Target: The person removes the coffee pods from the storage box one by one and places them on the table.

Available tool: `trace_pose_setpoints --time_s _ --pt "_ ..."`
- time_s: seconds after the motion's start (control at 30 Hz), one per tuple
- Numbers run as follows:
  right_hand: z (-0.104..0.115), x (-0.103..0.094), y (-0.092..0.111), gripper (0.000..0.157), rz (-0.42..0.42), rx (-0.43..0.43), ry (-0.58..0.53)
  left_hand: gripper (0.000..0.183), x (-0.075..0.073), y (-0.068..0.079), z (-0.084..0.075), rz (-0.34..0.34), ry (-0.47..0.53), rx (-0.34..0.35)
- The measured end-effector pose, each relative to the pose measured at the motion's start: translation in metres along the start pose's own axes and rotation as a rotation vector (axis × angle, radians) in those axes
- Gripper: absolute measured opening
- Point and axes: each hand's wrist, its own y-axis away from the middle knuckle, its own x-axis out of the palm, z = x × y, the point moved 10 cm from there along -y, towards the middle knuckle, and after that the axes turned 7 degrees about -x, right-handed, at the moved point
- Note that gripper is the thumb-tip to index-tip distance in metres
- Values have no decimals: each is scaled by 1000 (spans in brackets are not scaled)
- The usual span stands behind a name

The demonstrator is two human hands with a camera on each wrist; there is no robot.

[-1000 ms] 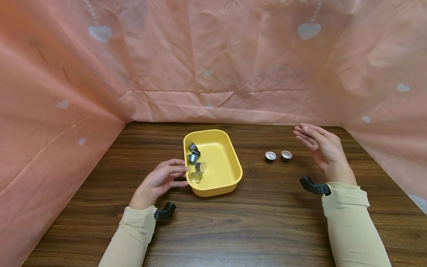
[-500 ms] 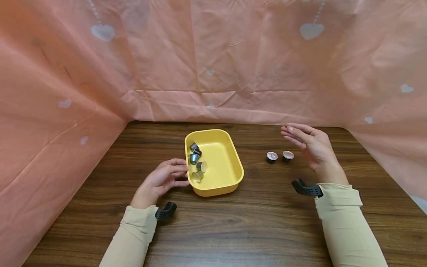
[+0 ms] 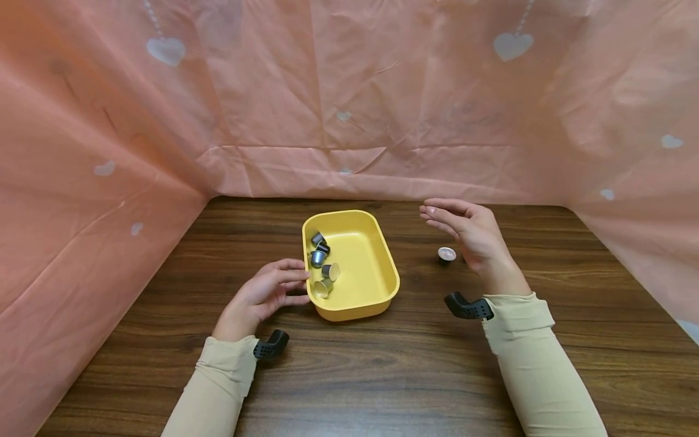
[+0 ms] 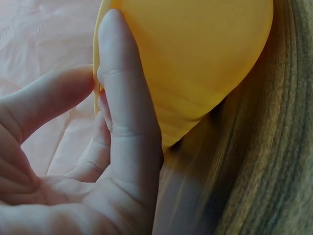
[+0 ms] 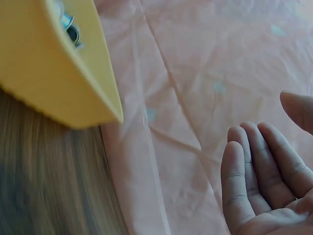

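A yellow bin (image 3: 363, 312) stands on the table with several coffee capsules (image 3: 318, 259) gathered along its left side. My left hand (image 3: 267, 294) rests at the bin's left wall, its fingers fairly straight; in the left wrist view the thumb (image 4: 127, 98) lies along the outer wall and another fingertip touches the rim. To the right of the bin, one coffee capsule (image 3: 446, 254) stands foil side up. My right hand (image 3: 475, 237) hovers just beyond it, fingers relaxed and thumb apart in the right wrist view, holding nothing. A second loose capsule is hidden behind this hand.
The brown wood-grain table (image 3: 349, 382) lies under everything. Pink cloth with pale hearts (image 3: 349, 91) hangs at the back and both sides. A black wrist mount (image 3: 271, 345) sits on the left cuff and another black wrist mount (image 3: 468, 306) on the right.
My right hand has moved left toward the bin, passing in front of the right-hand loose capsule and covering it. My left hand, the bin and the capsules inside stay put.
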Motion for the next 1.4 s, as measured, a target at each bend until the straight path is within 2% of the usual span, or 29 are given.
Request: trace_pose_setpoints --time_s 0.27,0.5,0.8,0.97,1.27,1.4 --pt "-9 38 -14 20 33 8 -19 29 2 2 -2 -4 -13 14" --pt "-25 62 -23 31 56 53 -34 28 8 2 1 -2 -10 17" --pt "-32 72 -31 46 65 86 5 23 22 -2 7 14 10 16" --pt "-36 79 -40 45 66 104 37 22 25 -5 6 7 10 17" --pt "-45 83 -50 40 -23 110 171 17 30 -9 7 6 25 14" --pt "-51 85 -53 38 -36 120 243 16 31 -10 8 3 26 12"
